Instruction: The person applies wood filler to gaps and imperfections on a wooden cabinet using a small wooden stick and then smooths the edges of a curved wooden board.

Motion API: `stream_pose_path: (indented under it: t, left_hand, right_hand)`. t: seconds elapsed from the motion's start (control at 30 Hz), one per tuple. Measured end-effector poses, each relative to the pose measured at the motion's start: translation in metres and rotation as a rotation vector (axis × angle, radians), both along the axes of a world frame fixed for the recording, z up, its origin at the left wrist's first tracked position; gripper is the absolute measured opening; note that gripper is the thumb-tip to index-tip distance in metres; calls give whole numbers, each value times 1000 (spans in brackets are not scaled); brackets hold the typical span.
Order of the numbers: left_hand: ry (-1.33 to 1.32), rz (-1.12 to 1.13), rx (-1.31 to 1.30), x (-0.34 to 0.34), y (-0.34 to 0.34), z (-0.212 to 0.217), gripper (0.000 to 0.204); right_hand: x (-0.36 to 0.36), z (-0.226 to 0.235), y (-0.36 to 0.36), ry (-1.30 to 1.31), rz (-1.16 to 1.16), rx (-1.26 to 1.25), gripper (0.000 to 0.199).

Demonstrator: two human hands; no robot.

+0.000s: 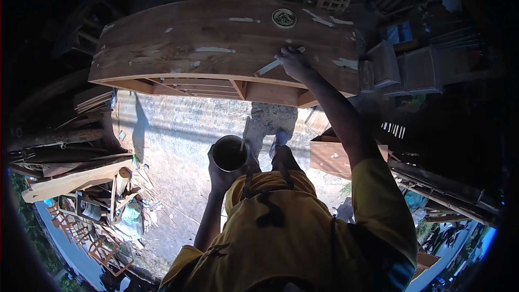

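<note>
1. Across the upper middle of the view stands a wooden cabinet, its top blotched with pale patches. It looks heavy and stiff; to shift it, the solid ends would likely be the place to take hold.
2. Before the person's body, the left hand has its fingers wrapped around a cup. The cup seems rigid and fairly light; gripping the wall below the rim and keeping it level should guard against spilling anything inside.
3. On the cabinet's top, towards the far edge, sits a small round dish, probably best lifted by its rim.
4. Near the front edge, a pale strip passes beneath the right hand. Those fingers are bent over it; whether they pinch it, I cannot tell. It looks thin, light and stiff, easiest held near one end.
5. At the cup's right side, a slim stick slants upward, apparently light.
</note>
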State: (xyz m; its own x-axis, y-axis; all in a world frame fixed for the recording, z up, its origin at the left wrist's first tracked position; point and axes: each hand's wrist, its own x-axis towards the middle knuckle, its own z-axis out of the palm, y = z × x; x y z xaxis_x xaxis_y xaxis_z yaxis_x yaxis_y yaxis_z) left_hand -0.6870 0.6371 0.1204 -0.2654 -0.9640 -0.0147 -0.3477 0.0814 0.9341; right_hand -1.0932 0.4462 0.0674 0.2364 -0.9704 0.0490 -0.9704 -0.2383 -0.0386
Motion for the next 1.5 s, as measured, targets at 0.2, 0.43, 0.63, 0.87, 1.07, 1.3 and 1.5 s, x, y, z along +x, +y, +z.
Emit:
stream_pose_path:
  t: [0.2,0.43,0.63,0.87,1.07,1.3,1.5]
  left_hand:
    - [-56,77,-61,-11,-25,-6,97]
    - [21,25,-25,-49,-97,51,94]
    - [-13,-420,-335,-44,-154,28,101]
    - [61,-728,-396,-60,-152,27,104]
    - [235,-696,-129,-90,-175,55,104]
    - [268,-908,-294,-112,-128,68,116]
    - [210,-880,-150,-124,-121,78,116]
  right_hand:
    - [-20,18,33,-65,26,-1,26]
    - [129,170,192,-485,-120,12,53]
    - [173,200,217,-248,-339,192,59]
    - [220,221,318,7,-627,462,37]
    - [246,246,344,-1216,-1279,129,26]
    - [259,213,300,-1674,-1197,51,31]
    - [260,166,406,-1183,-1254,179,48]
